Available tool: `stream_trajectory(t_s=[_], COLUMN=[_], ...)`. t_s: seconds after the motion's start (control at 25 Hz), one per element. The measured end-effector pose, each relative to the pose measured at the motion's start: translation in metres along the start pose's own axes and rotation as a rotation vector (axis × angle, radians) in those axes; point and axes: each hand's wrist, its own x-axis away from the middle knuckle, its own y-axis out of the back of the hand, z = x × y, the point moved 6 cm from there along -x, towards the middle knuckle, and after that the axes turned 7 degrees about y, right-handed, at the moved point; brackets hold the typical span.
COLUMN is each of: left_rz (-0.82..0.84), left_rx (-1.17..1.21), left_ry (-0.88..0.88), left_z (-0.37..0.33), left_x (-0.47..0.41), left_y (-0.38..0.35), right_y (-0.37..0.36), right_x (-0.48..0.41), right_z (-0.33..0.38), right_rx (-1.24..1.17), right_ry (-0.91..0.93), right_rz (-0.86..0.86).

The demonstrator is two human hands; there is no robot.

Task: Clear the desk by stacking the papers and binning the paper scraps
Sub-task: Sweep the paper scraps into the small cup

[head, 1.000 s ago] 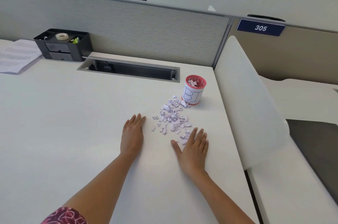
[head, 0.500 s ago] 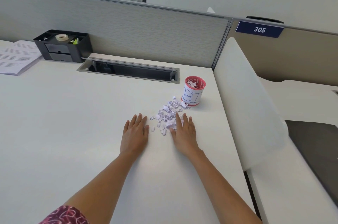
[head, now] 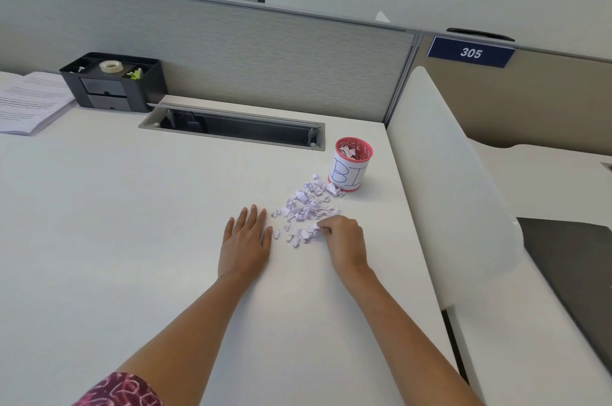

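Observation:
A heap of small pale-violet paper scraps (head: pixel 308 203) lies on the white desk (head: pixel 132 223), just in front of a small red cup wrapped in white paper with blue letters, the bin (head: pixel 351 165), which holds some scraps. My right hand (head: pixel 342 241) rests at the heap's near edge with its fingers curled around a few scraps. My left hand (head: pixel 246 236) lies flat on the desk to the left of the heap, fingers apart, holding nothing. A stack of printed papers (head: pixel 29 101) sits at the far left edge.
A black desk organiser (head: pixel 112 82) with a roll of tape stands by the grey partition (head: pixel 265 58). An open cable tray (head: pixel 231 125) is set into the desk behind the heap. A white curved divider (head: pixel 447 190) bounds the desk on the right.
My right hand slid from the near right into the scraps, pushed them together, and its fingers have now curled shut on some. My left hand has stayed flat in place.

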Motion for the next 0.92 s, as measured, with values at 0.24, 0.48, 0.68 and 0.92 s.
stream_trajectory(t_s=[0.24, 0.48, 0.68, 0.92], left_rz=[-0.013, -0.026, -0.045, -0.047], left_rx=[0.0, -0.008, -0.007, -0.015], left_ry=[-0.001, -0.002, -0.002, -0.001], left_z=[-0.001, -0.001, 0.0, -0.001], left_x=[0.0, 0.0, 0.0, 0.0], left_y=[0.0, 0.001, 0.001, 0.0], right_y=[0.065, 0.115, 0.095, 0.111], right_x=[-0.042, -0.119, -0.156, -0.149], right_z=[-0.001, -0.014, -0.024, -0.022], right_rx=[-0.431, -0.291, -0.066, -0.012], right_ry=[-0.1, -0.133, -0.255, -0.249], right_rz=[-0.219, -0.348, -0.118, -0.236])
